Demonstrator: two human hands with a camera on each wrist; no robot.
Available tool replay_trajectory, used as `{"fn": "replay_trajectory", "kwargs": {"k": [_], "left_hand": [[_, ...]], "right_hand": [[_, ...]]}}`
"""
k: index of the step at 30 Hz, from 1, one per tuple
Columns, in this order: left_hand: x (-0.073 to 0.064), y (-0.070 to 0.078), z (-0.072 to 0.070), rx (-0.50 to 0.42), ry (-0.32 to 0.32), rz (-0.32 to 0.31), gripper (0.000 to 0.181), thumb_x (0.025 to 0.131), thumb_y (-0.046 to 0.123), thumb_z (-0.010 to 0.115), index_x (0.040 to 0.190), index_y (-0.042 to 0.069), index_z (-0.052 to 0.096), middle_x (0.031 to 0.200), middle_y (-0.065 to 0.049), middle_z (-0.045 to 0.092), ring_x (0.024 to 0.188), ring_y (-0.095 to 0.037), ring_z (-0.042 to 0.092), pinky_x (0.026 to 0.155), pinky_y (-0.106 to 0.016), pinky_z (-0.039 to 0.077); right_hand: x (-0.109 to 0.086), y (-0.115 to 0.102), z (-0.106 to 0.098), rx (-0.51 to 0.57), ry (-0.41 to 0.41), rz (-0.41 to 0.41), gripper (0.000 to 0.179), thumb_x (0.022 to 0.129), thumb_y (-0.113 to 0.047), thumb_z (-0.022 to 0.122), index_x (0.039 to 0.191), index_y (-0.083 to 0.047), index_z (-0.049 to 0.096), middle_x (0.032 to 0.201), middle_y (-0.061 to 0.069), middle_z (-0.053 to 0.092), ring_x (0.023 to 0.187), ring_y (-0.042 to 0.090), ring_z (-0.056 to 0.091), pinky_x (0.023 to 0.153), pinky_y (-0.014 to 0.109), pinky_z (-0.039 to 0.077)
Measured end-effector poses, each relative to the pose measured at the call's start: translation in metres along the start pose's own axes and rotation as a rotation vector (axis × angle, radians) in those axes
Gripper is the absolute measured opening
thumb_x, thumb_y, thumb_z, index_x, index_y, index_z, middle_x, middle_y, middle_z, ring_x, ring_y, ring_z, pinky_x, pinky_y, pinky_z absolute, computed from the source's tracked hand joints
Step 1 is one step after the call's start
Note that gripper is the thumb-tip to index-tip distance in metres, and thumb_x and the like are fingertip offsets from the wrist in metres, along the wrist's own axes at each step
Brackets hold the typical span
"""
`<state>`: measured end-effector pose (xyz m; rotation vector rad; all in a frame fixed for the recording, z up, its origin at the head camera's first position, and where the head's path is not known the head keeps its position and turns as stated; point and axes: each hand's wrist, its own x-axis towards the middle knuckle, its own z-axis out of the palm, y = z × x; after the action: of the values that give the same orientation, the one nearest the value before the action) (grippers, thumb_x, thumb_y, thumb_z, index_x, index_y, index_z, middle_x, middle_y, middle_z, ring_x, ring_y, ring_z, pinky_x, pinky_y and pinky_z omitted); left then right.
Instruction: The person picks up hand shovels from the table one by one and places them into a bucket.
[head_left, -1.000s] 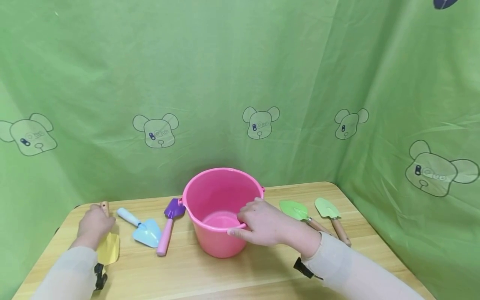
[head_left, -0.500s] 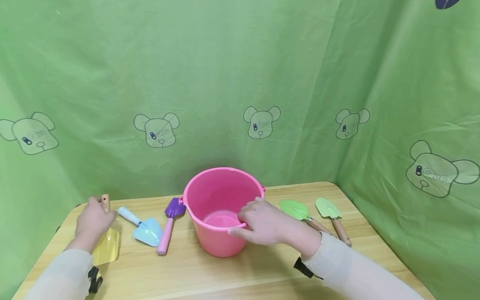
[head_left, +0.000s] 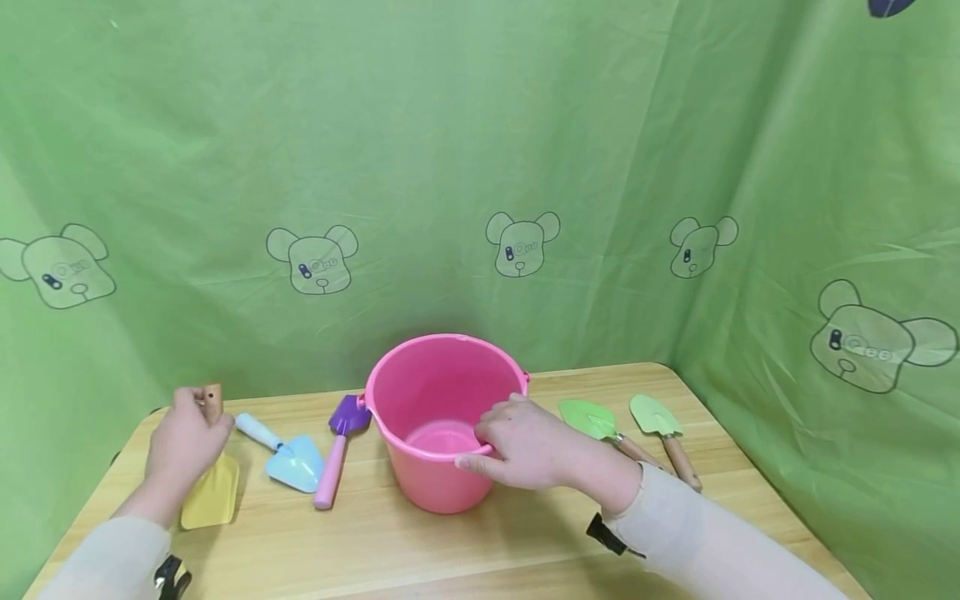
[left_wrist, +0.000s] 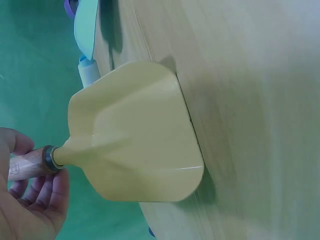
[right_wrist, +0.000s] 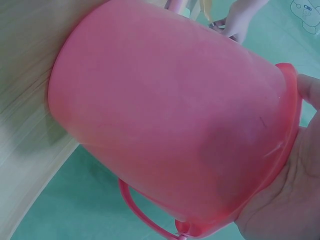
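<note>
The left hand (head_left: pixel 182 437) has its grip pinching the wooden handle (left_wrist: pixel 25 166) of a yellow shovel (left_wrist: pixel 140 135), its broad blade tilted down at the left end of the bench (head_left: pixel 337 558). The right hand (head_left: pixel 525 446) curls over the near-right rim of an upright pink bucket (head_left: pixel 435 487), mid-bench; the right arm (head_left: pixel 720 533) slants inward.

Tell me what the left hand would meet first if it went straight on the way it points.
Probably the green curtain behind the table: in the head view the left hand, holding the yellow shovel, points toward it. Depth there is hard to judge.
</note>
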<state>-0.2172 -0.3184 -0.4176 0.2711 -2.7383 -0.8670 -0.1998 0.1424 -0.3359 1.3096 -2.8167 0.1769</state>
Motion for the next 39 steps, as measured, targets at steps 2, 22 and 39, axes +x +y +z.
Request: {"fn": "replay_trajectory", "kwargs": {"k": [2,22,39], "left_hand": [[-0.004,0.002,0.0,-0.009,0.019,0.032,0.058,0.094,0.02,0.056,0.134,-0.014,0.032,0.115,-0.038,0.056,0.082,-0.044,0.063,0.058,-0.044,0.049],[-0.039,0.022,-0.006,-0.025,0.055,0.254,0.049,0.095,0.021,0.065,0.127,-0.012,0.046,0.103,-0.028,0.064,0.082,-0.035,0.066,0.063,-0.042,0.053],[-0.057,0.044,-0.004,-0.089,0.089,0.354,0.041,0.089,0.009,0.072,0.12,-0.008,0.052,0.096,-0.016,0.067,0.087,-0.03,0.066,0.066,-0.025,0.056]], "right_hand": [[0.0,0.0,0.0,-0.001,-0.001,0.0,0.05,0.099,-0.062,0.043,0.066,-0.025,0.048,0.064,-0.012,0.044,0.067,0.008,0.043,0.081,0.033,0.036],[0.0,0.0,0.001,0.004,-0.005,0.009,0.051,0.099,-0.063,0.043,0.067,-0.024,0.049,0.065,-0.012,0.045,0.067,0.008,0.044,0.081,0.034,0.037],[0.0,0.0,0.0,0.001,-0.002,0.004,0.05,0.099,-0.062,0.043,0.067,-0.024,0.048,0.064,-0.012,0.044,0.067,0.008,0.043,0.081,0.033,0.037]]}}
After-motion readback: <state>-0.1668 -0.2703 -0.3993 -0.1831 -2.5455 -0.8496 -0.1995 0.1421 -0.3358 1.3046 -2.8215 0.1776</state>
